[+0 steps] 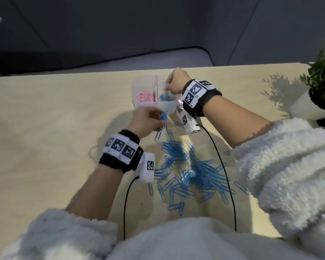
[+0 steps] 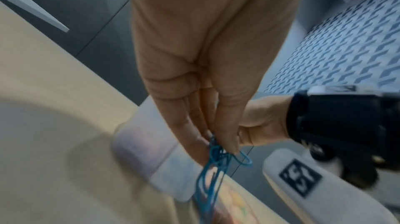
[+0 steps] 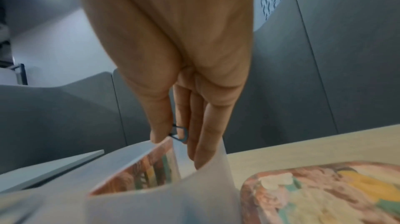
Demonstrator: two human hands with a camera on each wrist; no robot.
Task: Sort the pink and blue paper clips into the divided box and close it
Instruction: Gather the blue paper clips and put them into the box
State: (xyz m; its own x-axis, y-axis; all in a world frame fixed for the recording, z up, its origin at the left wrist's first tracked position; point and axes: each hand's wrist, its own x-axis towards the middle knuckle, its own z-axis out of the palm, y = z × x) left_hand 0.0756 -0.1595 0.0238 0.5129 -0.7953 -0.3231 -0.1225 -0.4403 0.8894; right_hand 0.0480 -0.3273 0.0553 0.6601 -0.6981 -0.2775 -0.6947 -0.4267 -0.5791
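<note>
A translucent divided box [image 1: 139, 85] stands at the table's far middle. Its left compartment holds pink paper clips [image 1: 145, 97], its right one blue clips [image 1: 165, 97]. My right hand [image 1: 174, 82] hovers over the right compartment and pinches a blue clip [image 3: 180, 133] between thumb and fingers above the box wall [image 3: 164, 198]. My left hand [image 1: 148, 120], just in front of the box, pinches a small bunch of blue clips [image 2: 214, 164] that dangles down. A large pile of blue clips [image 1: 189, 166] lies on the table between my forearms.
The box's patterned lid [image 3: 324, 193] lies on the table just right of the box. A potted plant [image 1: 319, 87] stands at the far right edge. Black cables [image 1: 223, 166] run from both wrist cameras across the pile. The table's left half [image 1: 45, 128] is bare wood.
</note>
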